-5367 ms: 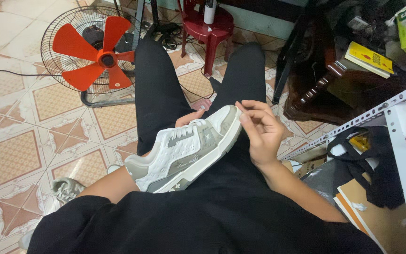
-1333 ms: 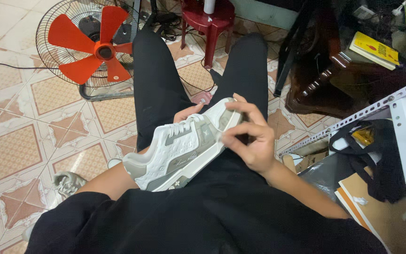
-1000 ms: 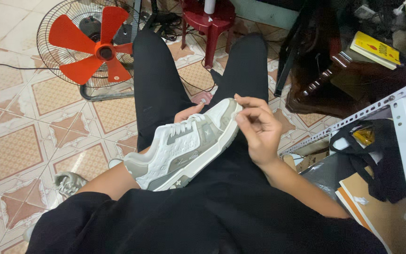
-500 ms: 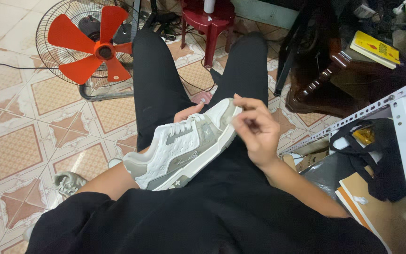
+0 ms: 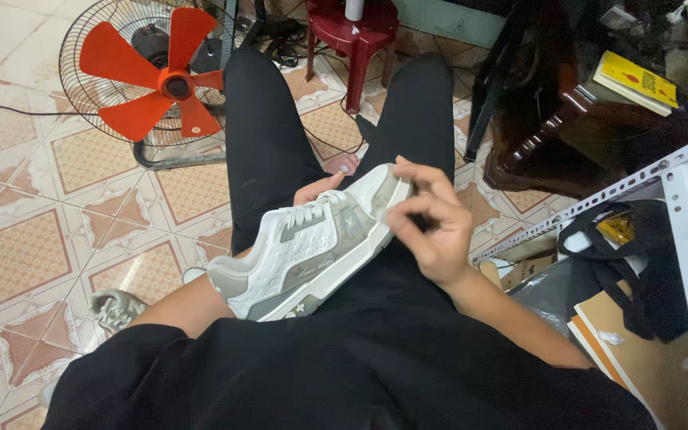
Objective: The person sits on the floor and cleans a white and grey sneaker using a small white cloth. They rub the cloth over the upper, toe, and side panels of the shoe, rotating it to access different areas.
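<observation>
- The white and grey sneaker (image 5: 312,243) lies across the person's lap, near the middle of the view, toe at about 7 o'clock and heel at about 1 o'clock.
- The left hand (image 5: 320,188) cradles the shoe from the far side; only a thumb and fingertips show past the laces, curled against the upper.
- The right hand (image 5: 431,227) sits at the heel end, at 3 o'clock from the shoe, its fingers (image 5: 408,209) drawn narrow and pinched together at the heel collar; whether they pinch a small item I cannot tell.
- The step in hand looks like close work on the heel. The next move likely calls for a steady left-hand brace and fine fingertip control.
- A red-bladed floor fan (image 5: 153,80) stands at 11 o'clock, a red stool (image 5: 356,32) at 12 o'clock.
</observation>
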